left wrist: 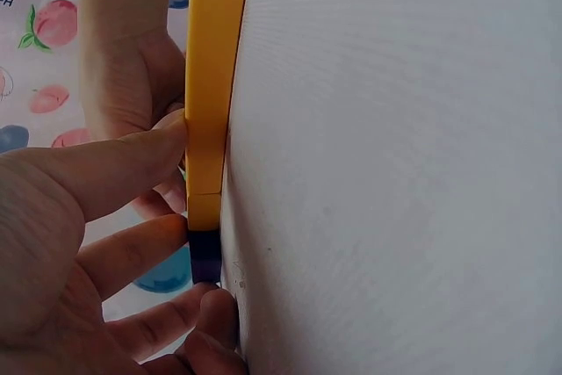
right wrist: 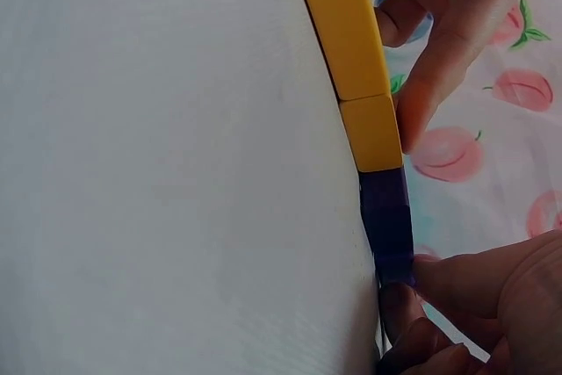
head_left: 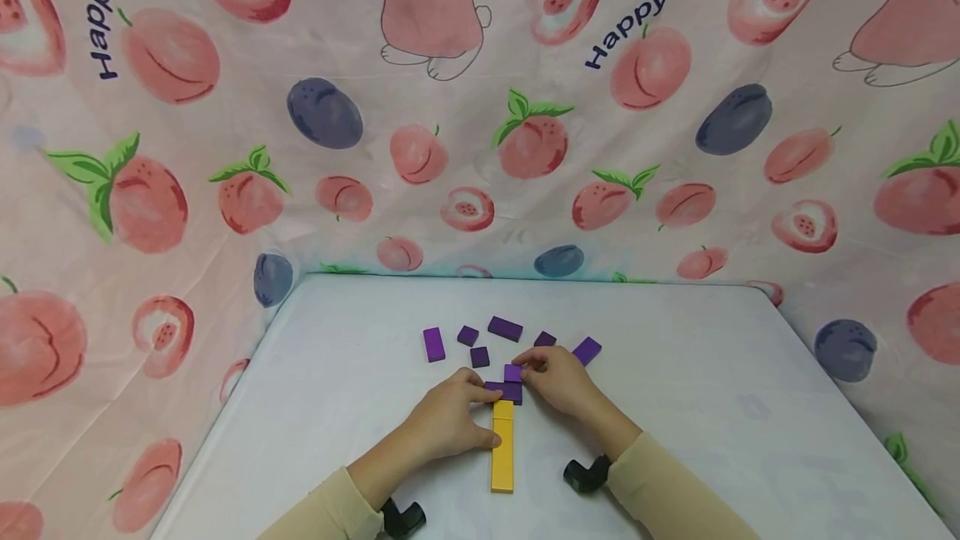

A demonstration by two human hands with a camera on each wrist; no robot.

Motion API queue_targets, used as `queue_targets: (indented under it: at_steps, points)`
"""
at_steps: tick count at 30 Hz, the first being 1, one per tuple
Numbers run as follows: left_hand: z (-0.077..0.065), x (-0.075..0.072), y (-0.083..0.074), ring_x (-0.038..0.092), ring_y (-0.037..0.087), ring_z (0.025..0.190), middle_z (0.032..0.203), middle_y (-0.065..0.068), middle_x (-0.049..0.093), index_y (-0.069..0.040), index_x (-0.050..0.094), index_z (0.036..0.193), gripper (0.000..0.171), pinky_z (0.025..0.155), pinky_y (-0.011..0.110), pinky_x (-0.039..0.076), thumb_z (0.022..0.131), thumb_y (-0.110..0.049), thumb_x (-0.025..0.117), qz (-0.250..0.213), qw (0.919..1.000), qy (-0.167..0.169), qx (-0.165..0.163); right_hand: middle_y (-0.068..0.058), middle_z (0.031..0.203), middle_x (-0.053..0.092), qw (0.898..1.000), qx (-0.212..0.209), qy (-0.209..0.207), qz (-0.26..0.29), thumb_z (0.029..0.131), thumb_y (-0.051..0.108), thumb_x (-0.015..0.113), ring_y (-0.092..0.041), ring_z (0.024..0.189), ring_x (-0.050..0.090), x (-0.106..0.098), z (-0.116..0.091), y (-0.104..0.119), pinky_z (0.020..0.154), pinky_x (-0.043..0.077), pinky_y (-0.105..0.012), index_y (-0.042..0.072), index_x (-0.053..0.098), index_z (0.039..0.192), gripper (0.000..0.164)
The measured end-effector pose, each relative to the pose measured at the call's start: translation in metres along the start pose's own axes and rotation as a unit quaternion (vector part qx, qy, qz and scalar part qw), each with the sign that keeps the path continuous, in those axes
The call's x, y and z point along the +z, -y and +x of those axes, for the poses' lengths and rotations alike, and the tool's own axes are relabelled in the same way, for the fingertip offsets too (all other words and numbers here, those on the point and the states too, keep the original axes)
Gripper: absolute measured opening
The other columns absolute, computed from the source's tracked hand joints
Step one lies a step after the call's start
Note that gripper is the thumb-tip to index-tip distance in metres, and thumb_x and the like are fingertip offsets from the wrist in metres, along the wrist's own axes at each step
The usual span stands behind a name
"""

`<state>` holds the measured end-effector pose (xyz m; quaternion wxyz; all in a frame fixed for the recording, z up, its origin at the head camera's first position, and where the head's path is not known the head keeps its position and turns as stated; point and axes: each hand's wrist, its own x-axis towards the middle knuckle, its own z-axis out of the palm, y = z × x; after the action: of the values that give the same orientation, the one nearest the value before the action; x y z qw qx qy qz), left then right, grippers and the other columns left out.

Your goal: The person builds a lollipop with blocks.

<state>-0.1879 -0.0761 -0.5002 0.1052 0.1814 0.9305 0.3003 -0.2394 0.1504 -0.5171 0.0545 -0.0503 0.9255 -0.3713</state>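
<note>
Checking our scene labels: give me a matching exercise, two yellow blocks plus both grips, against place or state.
Column one
1. long yellow rectangular block
2. short yellow square-faced block
3. left grip
4. right grip

Column two
A. fingers at the small purple square-faced block
B. at the row's end nearest the person
C. thumb against the long yellow block
D. between the long yellow block and the purple rectangular block

Pairs: 1-B, 2-D, 3-C, 4-A

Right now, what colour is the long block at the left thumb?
The long block is yellow, best seen in the head view.
</note>
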Motion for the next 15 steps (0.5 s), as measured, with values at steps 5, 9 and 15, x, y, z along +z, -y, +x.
queue_targets:
  at_steps: [5,9,15]
  points:
    - [0.0005,0.0002,0.0006,0.064,0.02,0.112,0.129,-0.001,0.065,-0.03,0.077,0.134,0.065,0.099,0.046,0.057,0.074,-0.046,0.097,0.001,1.0,0.0,0.001,0.004,0.105,0.076,1.0,-0.009,0.001,-0.001,0.1,0.014,0.074,-0.017,0.099,0.063,-0.0005,-0.0001,-0.0007,0.097,0.056,-0.046,0.025,0.083,0.112,0.019]
    - [0.0002,0.0001,0.0003,0.065,0.021,0.112,0.13,0.0,0.065,-0.031,0.077,0.134,0.065,0.099,0.047,0.057,0.074,-0.046,0.097,0.0,1.0,0.001,-0.001,0.004,0.105,0.075,1.0,-0.009,0.002,-0.002,0.1,0.014,0.075,-0.018,0.1,0.063,-0.0002,-0.0002,-0.0008,0.098,0.056,-0.047,0.026,0.083,0.112,0.019]
    - [0.0005,0.0007,0.0008,0.065,0.021,0.113,0.131,0.0,0.065,-0.031,0.077,0.134,0.065,0.1,0.048,0.057,0.074,-0.046,0.097,-0.001,1.0,0.0,-0.002,0.004,0.104,0.075,1.0,-0.005,0.006,-0.001,0.1,0.014,0.075,-0.018,0.103,0.063,0.0004,-0.0006,-0.0005,0.101,0.055,-0.05,0.027,0.083,0.11,0.019]
